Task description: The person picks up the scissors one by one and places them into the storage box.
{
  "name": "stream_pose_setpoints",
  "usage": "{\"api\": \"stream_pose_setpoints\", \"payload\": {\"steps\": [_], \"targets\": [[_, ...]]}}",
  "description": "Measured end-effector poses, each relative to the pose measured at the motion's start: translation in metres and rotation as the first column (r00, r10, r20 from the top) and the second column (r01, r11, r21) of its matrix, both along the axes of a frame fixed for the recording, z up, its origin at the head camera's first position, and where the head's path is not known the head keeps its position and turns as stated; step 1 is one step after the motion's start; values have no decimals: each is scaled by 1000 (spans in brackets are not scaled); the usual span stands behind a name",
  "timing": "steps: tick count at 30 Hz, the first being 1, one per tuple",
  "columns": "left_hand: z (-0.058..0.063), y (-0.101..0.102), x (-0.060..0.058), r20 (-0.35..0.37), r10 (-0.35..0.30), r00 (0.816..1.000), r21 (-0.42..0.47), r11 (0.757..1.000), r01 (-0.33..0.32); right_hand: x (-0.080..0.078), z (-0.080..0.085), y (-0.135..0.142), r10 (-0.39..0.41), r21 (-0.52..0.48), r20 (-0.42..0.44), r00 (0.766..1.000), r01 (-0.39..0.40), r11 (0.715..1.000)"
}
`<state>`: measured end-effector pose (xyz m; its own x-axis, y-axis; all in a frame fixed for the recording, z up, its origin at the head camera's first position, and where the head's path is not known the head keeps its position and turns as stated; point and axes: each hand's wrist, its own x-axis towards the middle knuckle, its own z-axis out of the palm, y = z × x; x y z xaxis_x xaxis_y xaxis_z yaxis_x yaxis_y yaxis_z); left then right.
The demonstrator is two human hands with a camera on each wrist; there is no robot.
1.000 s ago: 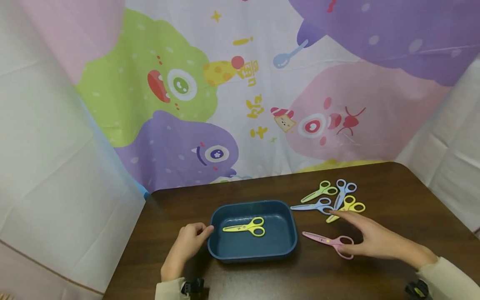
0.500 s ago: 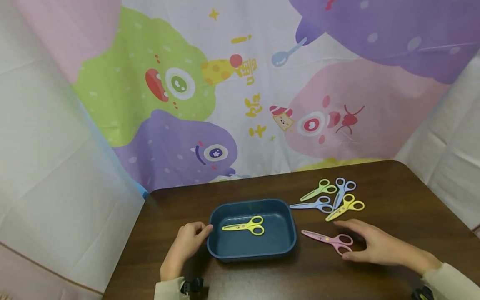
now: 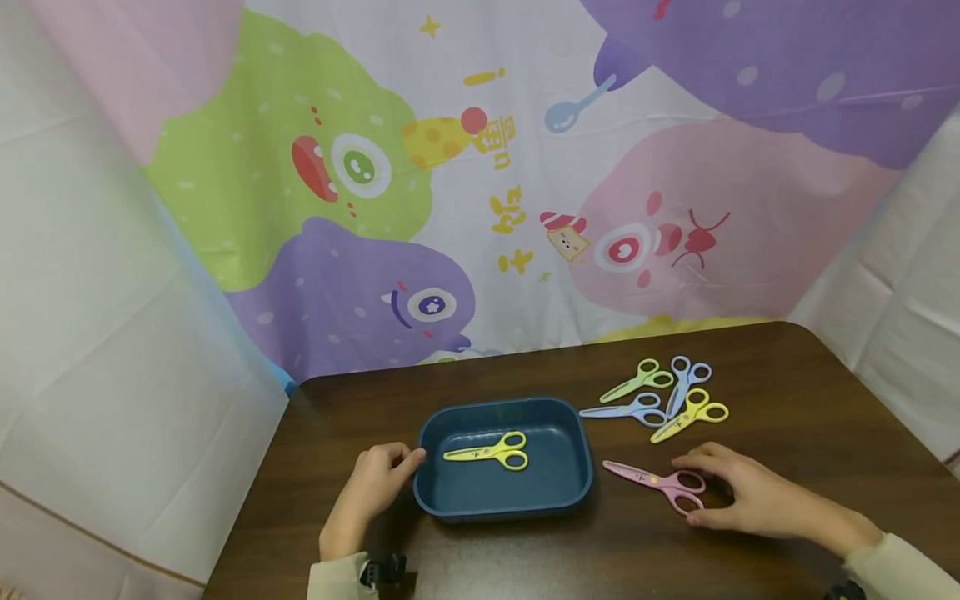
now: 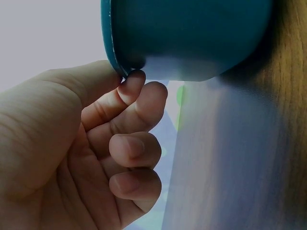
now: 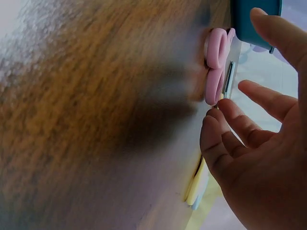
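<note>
Pink scissors (image 3: 655,481): flat on the tabletop (image 3: 525,558), right of the tray; blades point left with tips near the tray's right wall but apart from it, handle loops to the right and slightly nearer.

Right hand (image 3: 765,496): just right of the pink loops, low over the tabletop. Thumb and fingers spread apart, loops lying in front of the gap between them; fingertips by the far loop, thumb tip by the near loop. The right wrist view shows fingertips right at the loops; whether they touch, cannot tell. No grip visible.

Tray (image 3: 555,492): dark blue, rounded corners, left of the pink scissors. Inside it, yellow-green scissors (image 3: 487,453) lie flat, tips left, loops right.

Left hand (image 3: 375,482): at the tray's left side, pinching the rim between thumb and index finger; remaining fingers bent, below the rim in the left wrist view.

Far side of the pink scissors, a cluster: yellow scissors (image 3: 681,420) nearest, light blue scissors (image 3: 618,412) to their left with tips close to the tray, green scissors (image 3: 632,387) and periwinkle scissors (image 3: 684,392) farther back.

Beyond the far edge: printed cloth (image 3: 517,308) with cartoon figures.
</note>
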<state>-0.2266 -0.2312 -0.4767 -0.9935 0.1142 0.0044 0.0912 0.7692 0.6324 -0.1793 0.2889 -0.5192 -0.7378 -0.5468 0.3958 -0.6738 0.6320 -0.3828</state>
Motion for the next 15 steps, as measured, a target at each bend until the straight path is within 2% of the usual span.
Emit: {"api": "stream_pose_setpoints", "payload": {"steps": [8, 15], "targets": [[0, 0, -1, 0, -2, 1000, 3, 1000, 2, 0, 0, 1, 21, 22, 38, 999, -22, 1000], [-2, -2, -1, 2, -1, 1000, -11, 1000, 1, -4, -3, 0, 9, 64, -1, 1000, -9, 998]]}}
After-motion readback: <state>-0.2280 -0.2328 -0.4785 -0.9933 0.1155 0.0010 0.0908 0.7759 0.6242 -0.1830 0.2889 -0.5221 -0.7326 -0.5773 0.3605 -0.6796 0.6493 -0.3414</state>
